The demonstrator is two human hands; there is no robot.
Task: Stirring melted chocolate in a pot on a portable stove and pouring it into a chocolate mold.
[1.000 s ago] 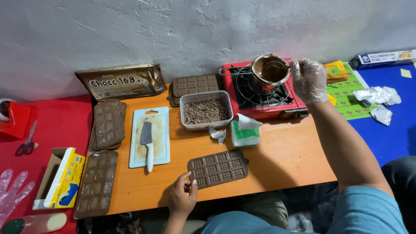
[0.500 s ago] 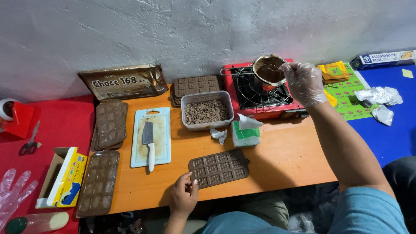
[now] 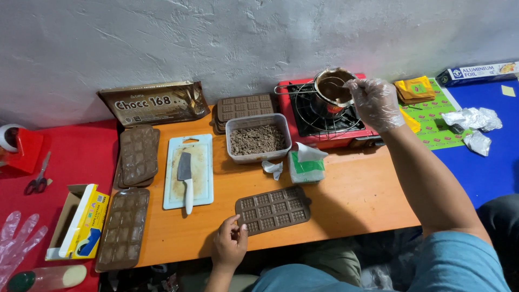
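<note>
My right hand (image 3: 374, 103), in a clear plastic glove, holds a spoon (image 3: 338, 85) that dips into a small metal pot of melted chocolate (image 3: 332, 88). The pot sits on a red portable gas stove (image 3: 325, 116) at the back of the wooden table (image 3: 346, 200). My bare left hand (image 3: 229, 244) rests at the table's front edge, fingers curled at the left corner of a brown chocolate mould (image 3: 273, 210). A plastic tub of chopped chocolate (image 3: 257, 138) stands left of the stove.
A cutting board with a knife (image 3: 186, 173) lies left of centre. More brown moulds (image 3: 138, 154) lie further left and behind the tub. A tissue pack (image 3: 306, 165), a chocolate package (image 3: 154, 103), scissors (image 3: 38, 181), a box (image 3: 81, 221) and foil pieces (image 3: 470, 121) surround the table.
My right hand has shifted slightly over the pot with the spoon. The left hand stays by the mould.
</note>
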